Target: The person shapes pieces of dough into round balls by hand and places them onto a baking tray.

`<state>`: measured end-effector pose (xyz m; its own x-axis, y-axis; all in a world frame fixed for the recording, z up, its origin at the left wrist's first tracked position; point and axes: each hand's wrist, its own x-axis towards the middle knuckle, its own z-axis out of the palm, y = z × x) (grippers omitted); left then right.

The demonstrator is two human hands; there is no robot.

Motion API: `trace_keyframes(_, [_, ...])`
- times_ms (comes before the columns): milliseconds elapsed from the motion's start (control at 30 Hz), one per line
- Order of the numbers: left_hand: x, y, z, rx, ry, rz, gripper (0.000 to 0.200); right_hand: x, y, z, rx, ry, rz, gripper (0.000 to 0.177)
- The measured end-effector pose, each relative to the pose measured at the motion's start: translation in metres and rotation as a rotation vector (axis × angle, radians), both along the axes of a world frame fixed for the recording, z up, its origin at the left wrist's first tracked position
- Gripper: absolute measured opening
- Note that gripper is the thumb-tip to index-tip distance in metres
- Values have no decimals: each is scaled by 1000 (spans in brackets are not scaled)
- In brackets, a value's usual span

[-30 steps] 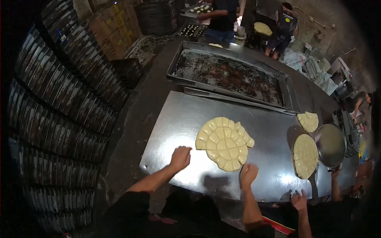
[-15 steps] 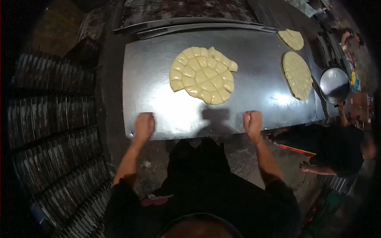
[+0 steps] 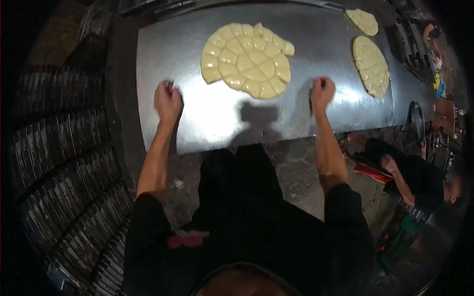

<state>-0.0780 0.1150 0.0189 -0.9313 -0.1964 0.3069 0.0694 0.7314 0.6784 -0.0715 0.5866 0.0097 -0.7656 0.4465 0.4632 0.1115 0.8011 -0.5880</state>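
A large round of pale dough (image 3: 247, 60), marked into many pieces, lies on the shiny metal table (image 3: 296, 116). My left hand (image 3: 168, 101) is closed at the left part of the table, below and left of the dough. Closed too, my right hand (image 3: 323, 93) is to the right of the dough, over the metal surface. Whatever either hand may hold is too small to make out. Neither hand touches the dough.
Two more dough pieces, an oval one (image 3: 370, 66) and a smaller one (image 3: 362, 21), lie at the right. A co-worker (image 3: 419, 172) is at the lower right beside a round pan (image 3: 417, 121). Stacked metal trays (image 3: 59, 148) fill the left side.
Both my hands have moved forward, further over the table. The view has shifted, so the table and dough appear higher. The co-worker's round pan has moved down and turned edge-on.
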Motion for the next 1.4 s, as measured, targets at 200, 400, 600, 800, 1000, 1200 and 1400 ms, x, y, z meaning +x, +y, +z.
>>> trace_keyframes(200, [55, -5, 1, -483, -205, -481, 20, 89, -20, 25, 174, 6, 357, 13])
trace_keyframes(400, [13, 12, 5, -89, -19, -47, 21, -4, -37, 12, -111, -18, 105, 11])
trace_keyframes(600, [18, -43, -6, -332, 152, -212, 12, 69, 7, 19, 232, -213, 302, 10])
trace_keyframes(800, [-12, 29, -5, 220, -63, -63, 43, 10, -52, -3, -167, -208, 330, 20])
trace_keyframes(1000, [65, 8, 60, 84, -288, -248, 73, 24, -67, 80, -435, -735, 170, 21])
trace_keyframes(1200, [40, -2, 55, -48, -425, -415, 33, -198, -205, 141, -685, -251, 916, 38])
trace_keyframes(1400, [-52, -9, 127, 372, -525, -115, 39, -372, -320, 126, 27, -178, 904, 37])
